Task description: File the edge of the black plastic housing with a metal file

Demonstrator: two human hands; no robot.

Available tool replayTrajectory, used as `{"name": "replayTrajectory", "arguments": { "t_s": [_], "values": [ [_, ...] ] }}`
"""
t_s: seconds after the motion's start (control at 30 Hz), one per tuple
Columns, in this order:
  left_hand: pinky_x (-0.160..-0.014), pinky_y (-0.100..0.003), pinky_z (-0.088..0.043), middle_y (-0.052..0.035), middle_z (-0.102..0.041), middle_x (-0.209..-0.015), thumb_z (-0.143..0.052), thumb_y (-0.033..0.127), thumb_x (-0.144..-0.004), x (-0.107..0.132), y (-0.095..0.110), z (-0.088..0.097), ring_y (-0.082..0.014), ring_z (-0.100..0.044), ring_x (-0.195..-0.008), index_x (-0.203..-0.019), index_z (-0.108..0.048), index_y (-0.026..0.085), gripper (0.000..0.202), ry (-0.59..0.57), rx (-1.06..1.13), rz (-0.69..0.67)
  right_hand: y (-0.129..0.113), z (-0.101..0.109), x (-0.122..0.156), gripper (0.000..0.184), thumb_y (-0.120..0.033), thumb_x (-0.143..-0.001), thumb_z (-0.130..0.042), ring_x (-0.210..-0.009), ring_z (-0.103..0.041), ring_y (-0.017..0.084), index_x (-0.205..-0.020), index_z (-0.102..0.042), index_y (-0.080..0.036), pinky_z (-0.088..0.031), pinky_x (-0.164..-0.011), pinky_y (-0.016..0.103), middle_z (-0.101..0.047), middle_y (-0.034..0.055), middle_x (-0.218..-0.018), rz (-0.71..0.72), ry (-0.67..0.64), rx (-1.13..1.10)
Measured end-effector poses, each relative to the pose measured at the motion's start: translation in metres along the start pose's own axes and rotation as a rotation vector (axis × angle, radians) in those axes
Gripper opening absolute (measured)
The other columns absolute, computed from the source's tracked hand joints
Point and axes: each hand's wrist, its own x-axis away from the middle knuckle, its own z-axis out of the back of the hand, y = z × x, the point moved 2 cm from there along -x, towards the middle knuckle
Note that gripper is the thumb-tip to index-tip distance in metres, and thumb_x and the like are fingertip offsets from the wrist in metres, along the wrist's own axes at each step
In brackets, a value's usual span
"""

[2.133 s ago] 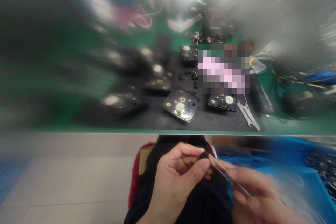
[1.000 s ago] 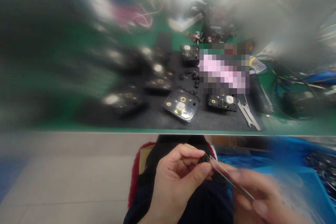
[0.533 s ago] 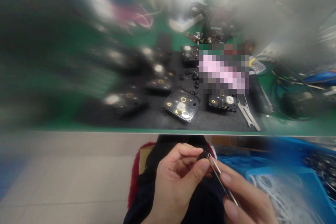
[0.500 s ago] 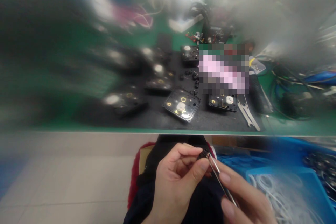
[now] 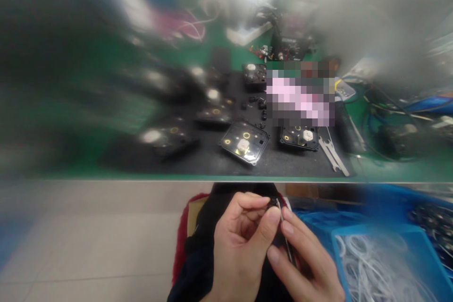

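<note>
Above my lap, below the table edge, my left hand [image 5: 240, 240] pinches a small black part [image 5: 273, 202] between thumb and fingertips. Its exact kind is too small to make out. Close beside it on the right, my right hand [image 5: 307, 255] is closed around slim metal tweezers [image 5: 288, 245]. Their tips reach up to the black part, and the lower end is partly hidden by the fingers.
On the dark mat [image 5: 276, 166] lie several black square housings [image 5: 245, 144] with white knobs, loose small black parts [image 5: 262, 104] and open-ended wrenches [image 5: 334, 155]. A blue bin [image 5: 430, 245] of clear rings stands at lower right. One patch of the table is pixelated.
My right hand has shifted left and closer to my left hand, turning the tweezers more upright. The black part stays pinched in my left hand, slightly higher.
</note>
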Motion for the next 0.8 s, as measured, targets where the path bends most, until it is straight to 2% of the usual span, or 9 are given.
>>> {"name": "replayTrajectory", "arguments": {
  "t_s": [0.1, 0.23, 0.4, 0.5, 0.6, 0.7, 0.8],
  "values": [
    [-0.074, -0.016, -0.061, -0.0010, -0.074, -0.092, -0.083, 0.029, -0.096, 0.000, 0.002, -0.003, -0.0114, -0.074, -0.079, -0.103, -0.070, 0.022, 0.016, -0.029, -0.037, -0.047, -0.003, 0.007, -0.004, 0.058, -0.020, -0.098, -0.073, -0.129, -0.072, 0.027, -0.152, -0.058, -0.033, -0.068, -0.099, 0.036, -0.070, 0.0068, -0.146, -0.059, 0.061, -0.051],
    [-0.076, -0.015, -0.061, -0.0006, -0.073, -0.100, -0.078, 0.024, -0.099, -0.003, 0.007, -0.006, -0.0113, -0.075, -0.083, -0.107, -0.072, 0.024, 0.011, -0.102, -0.118, -0.155, -0.010, 0.016, -0.006, 0.061, -0.016, -0.096, -0.073, -0.120, -0.077, 0.028, -0.152, -0.059, -0.036, -0.070, -0.094, 0.038, -0.074, 0.0055, -0.140, -0.085, 0.089, -0.061],
    [-0.084, -0.020, -0.063, -0.0012, -0.073, -0.109, -0.071, 0.023, -0.103, -0.008, 0.005, 0.000, -0.0158, -0.075, -0.096, -0.111, -0.073, 0.028, 0.010, -0.210, -0.331, -0.218, -0.016, 0.019, 0.002, 0.058, -0.014, -0.098, -0.069, -0.116, -0.079, 0.030, -0.149, -0.062, -0.040, -0.073, -0.088, 0.042, -0.076, 0.0034, -0.135, -0.131, 0.187, -0.043],
    [-0.089, -0.024, -0.061, -0.0013, -0.074, -0.112, -0.067, 0.021, -0.105, -0.011, 0.003, 0.003, -0.0175, -0.074, -0.103, -0.113, -0.074, 0.030, 0.014, -0.283, -0.486, -0.252, -0.018, 0.022, 0.011, 0.053, -0.017, -0.099, -0.068, -0.115, -0.079, 0.032, -0.145, -0.065, -0.042, -0.074, -0.086, 0.046, -0.075, 0.0040, -0.136, -0.150, 0.226, -0.005],
    [-0.092, -0.023, -0.059, -0.0013, -0.075, -0.111, -0.067, 0.019, -0.105, -0.011, 0.000, 0.003, -0.0168, -0.073, -0.103, -0.114, -0.075, 0.030, 0.017, -0.345, -0.615, -0.335, -0.015, 0.033, 0.014, 0.043, -0.022, -0.099, -0.069, -0.117, -0.078, 0.034, -0.138, -0.070, -0.041, -0.074, -0.087, 0.050, -0.075, 0.0049, -0.136, -0.190, 0.344, 0.081],
    [-0.091, -0.023, -0.059, -0.0017, -0.075, -0.111, -0.066, 0.021, -0.105, -0.010, -0.002, 0.007, -0.0176, -0.073, -0.103, -0.115, -0.076, 0.031, 0.017, -0.320, -0.637, -0.333, -0.003, 0.048, 0.011, 0.033, -0.017, -0.097, -0.070, -0.109, -0.081, 0.030, -0.123, -0.078, -0.036, -0.073, -0.084, 0.045, -0.080, 0.0031, -0.123, -0.244, 0.510, 0.183],
    [-0.091, -0.023, -0.060, -0.0021, -0.075, -0.115, -0.070, 0.029, -0.103, -0.008, -0.003, 0.016, -0.0193, -0.074, -0.103, -0.113, -0.077, 0.031, 0.013, -0.218, -0.659, -0.284, 0.026, 0.064, 0.012, 0.015, -0.021, -0.096, -0.075, -0.098, -0.082, 0.025, -0.109, -0.081, -0.025, -0.070, -0.087, 0.042, -0.082, 0.0054, -0.109, -0.403, 0.628, 0.236]
  ]
}}
